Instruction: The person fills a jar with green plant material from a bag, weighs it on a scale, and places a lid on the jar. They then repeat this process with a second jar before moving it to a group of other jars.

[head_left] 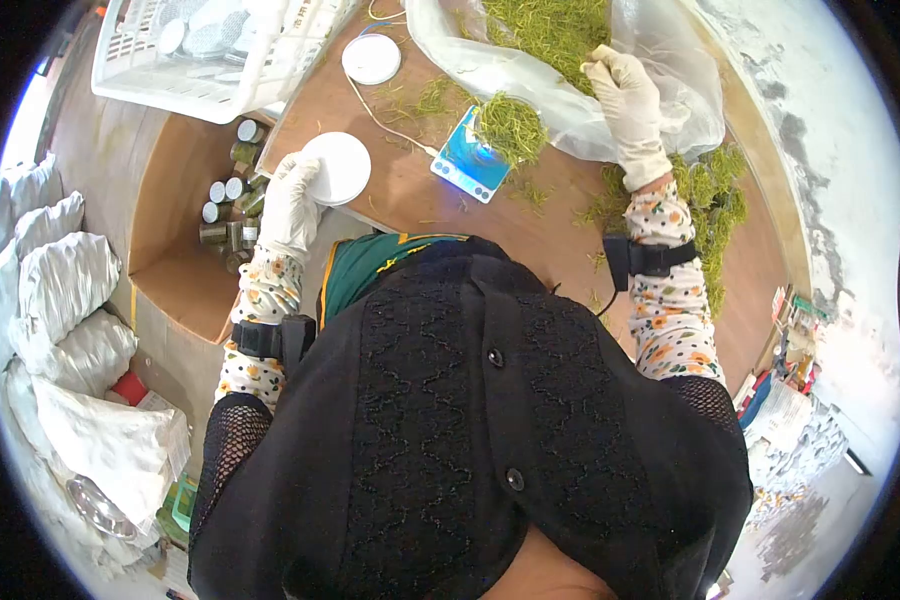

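Note:
In the head view, my left hand [292,205], in a white glove, grips the edge of a round white lid [340,168] over the table's left side. My gloved right hand [626,110] is closed in a pinch at the open plastic bag of dried green herb [550,38]; whatever is between its fingertips is too small to make out. Between my hands lies a small scale [467,178] with a blue glow. A loose clump of the herb [510,130] rests on its upper part and spills over its edge.
Another round white disc [371,59] lies on the brown table [400,185], near a white cable. A white plastic basket [215,85] holds several round pieces. Below it, a cardboard box [175,265] contains several lidded jars. More herb [715,200] is heaped beside my right forearm. White sacks [65,285] stand far left.

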A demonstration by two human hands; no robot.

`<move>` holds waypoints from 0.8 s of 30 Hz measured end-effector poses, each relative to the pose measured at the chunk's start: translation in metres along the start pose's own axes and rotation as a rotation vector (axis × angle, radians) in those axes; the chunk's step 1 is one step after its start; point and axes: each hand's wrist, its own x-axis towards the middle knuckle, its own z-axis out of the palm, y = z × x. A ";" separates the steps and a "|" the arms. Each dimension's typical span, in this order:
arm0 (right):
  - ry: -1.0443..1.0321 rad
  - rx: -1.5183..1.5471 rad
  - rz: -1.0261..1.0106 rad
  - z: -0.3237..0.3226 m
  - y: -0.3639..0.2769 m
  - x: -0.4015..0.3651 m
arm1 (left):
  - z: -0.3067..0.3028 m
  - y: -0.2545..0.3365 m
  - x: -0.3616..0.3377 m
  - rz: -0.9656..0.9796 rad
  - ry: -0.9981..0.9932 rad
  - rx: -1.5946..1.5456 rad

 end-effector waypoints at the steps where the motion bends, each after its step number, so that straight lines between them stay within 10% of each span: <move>1: -0.010 0.049 0.069 -0.001 -0.011 -0.009 | 0.000 -0.001 0.002 -0.001 -0.004 0.000; 5: -0.176 0.919 0.427 0.000 -0.048 -0.042 | 0.060 0.008 -0.004 0.043 -0.227 -0.012; 7: -0.310 1.187 0.254 0.008 -0.086 -0.044 | 0.114 0.012 -0.005 0.120 -0.405 0.043; 11: -0.326 1.546 0.247 0.005 -0.139 -0.052 | 0.209 0.040 -0.030 0.506 -0.557 0.799; 14: -0.209 1.523 0.269 -0.011 -0.147 -0.051 | 0.226 0.031 0.008 1.247 -0.647 0.986; 17: -0.103 1.600 0.248 -0.014 -0.131 -0.057 | 0.216 0.032 0.004 0.968 -0.675 0.705; 19: 0.034 1.615 0.288 -0.018 -0.109 -0.068 | 0.168 0.016 0.049 1.151 -0.617 0.944; 24: 0.192 1.358 0.680 0.018 -0.021 -0.098 | 0.107 -0.040 0.075 0.689 -0.755 1.315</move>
